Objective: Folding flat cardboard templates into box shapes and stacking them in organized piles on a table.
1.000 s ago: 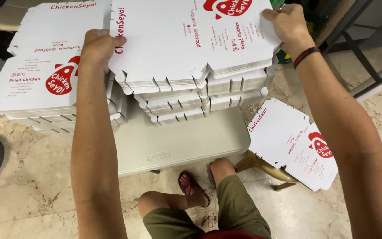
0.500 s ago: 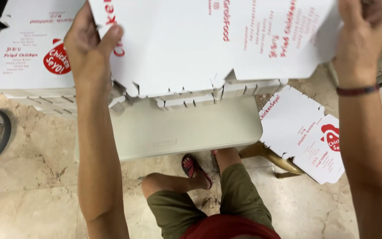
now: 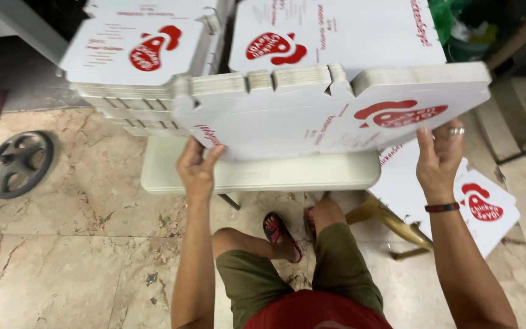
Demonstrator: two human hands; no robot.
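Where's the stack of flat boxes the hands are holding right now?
Head view, centre: the stack of flat boxes is held between left hand and right hand, above the white table.

Matt white cardboard box blanks (image 3: 336, 116); glossy veined marble floor (image 3: 74, 256)

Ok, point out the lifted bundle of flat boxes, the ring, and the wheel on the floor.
lifted bundle of flat boxes (image 3: 299, 116), head view, white printed face.
ring (image 3: 456, 130), head view, band on right hand's finger.
wheel (image 3: 18, 163), head view, hub.
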